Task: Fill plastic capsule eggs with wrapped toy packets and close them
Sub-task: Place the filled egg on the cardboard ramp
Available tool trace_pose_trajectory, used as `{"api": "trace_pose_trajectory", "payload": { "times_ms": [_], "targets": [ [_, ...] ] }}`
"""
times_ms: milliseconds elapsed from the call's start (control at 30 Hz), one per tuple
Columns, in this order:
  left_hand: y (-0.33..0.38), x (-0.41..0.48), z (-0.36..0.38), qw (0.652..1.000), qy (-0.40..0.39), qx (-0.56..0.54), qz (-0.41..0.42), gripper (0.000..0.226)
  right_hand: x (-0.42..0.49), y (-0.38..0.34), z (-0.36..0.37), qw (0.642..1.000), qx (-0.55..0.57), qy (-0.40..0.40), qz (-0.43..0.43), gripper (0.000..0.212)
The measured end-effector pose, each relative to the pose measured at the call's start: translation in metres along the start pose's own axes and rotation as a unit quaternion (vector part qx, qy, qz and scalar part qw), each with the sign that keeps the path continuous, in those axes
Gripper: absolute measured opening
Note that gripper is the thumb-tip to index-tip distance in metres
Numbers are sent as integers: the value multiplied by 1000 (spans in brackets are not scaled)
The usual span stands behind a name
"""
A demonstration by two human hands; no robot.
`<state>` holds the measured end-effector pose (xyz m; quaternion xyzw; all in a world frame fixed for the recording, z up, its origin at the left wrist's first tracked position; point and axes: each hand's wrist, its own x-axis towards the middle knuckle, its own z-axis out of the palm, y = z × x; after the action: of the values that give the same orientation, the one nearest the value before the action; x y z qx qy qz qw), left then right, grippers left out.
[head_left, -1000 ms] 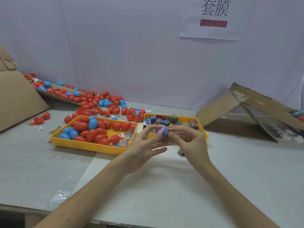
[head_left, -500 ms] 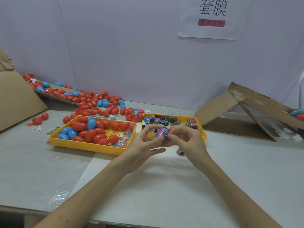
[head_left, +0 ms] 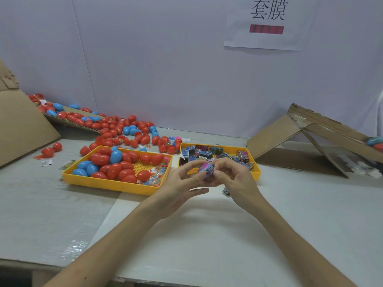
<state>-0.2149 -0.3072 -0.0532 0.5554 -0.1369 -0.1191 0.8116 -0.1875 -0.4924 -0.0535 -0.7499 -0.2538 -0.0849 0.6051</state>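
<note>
- Wrapped toy packet (head_left: 205,170), printed in pink, purple and blue, is held up between both hands just above the near rim of the right yellow tray (head_left: 256,173); it looks rounded, and its print is too small to read.
- Left hand (head_left: 182,184) pinches the packet's left side between thumb and forefinger, with the other fingers loosely stretched out below.
- Right hand (head_left: 237,179) grips its right side with curled fingers and the thumb tip pressed against it.
- Right yellow tray holds a heap of similar printed packets (head_left: 199,154), their lettering illegible.
- One more packet (head_left: 227,192) lies on the white table (head_left: 207,235), just beneath the right hand.
- Left yellow tray (head_left: 107,185), beside the other, holds red capsule eggs (head_left: 103,160), a few blue capsule eggs (head_left: 116,156), and clear bags of small coloured bits (head_left: 157,177) in its right corner.
- Behind the trays a loose pile of red and blue eggs (head_left: 124,131) spreads over the table and onto a cardboard flap (head_left: 68,121).
- Large cardboard sheet (head_left: 20,125) leans at the far left.
- Folded cardboard (head_left: 310,137) stands at the right, with a blue and a red egg (head_left: 375,141) at the picture's edge.
- Paper sign (head_left: 267,23) on the wall reads "套膜" above a dark red bar.
</note>
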Motion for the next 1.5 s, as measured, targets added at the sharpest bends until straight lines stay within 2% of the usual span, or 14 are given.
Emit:
{"api": "trace_pose_trajectory", "payload": {
  "times_ms": [300, 433, 567, 700, 867, 1033, 1267, 1400, 1500],
  "targets": [
    [0, 0, -1, 1000, -7, 6, 6, 49, 0, -1, -1, 1000, 8, 4, 6, 26],
    [0, 0, -1, 1000, -9, 6, 15, 48, -2, -3, -3, 999, 11, 28, -9, 18],
    [-1, 1, -1, 1000, -2, 9, 16, 46, -2, -5, -4, 996, 81, 30, 1, 4],
    [-1, 1, -2, 1000, -6, 21, 18, 43, -2, -8, -3, 994, 101, 25, 21, 19],
    [-2, 1, -1, 1000, -3, 17, 20, 54, -3, -10, -2, 993, 117, 22, 14, 9],
    [-3, 1, -2, 1000, -3, 16, 17, 43, -2, -9, -2, 991, 125, 33, 24, 7],
    [-3, 1, -2, 999, -8, 24, 22, 43, -2, -8, -3, 992, 112, 44, 24, 10],
    [-3, 1, -2, 1000, -5, 20, 23, 46, -2, -9, -3, 992, 118, 48, 26, 6],
    [-3, 1, -2, 999, 1, 24, 24, 39, -2, -10, -3, 989, 136, 37, 36, 5]
  ]
}}
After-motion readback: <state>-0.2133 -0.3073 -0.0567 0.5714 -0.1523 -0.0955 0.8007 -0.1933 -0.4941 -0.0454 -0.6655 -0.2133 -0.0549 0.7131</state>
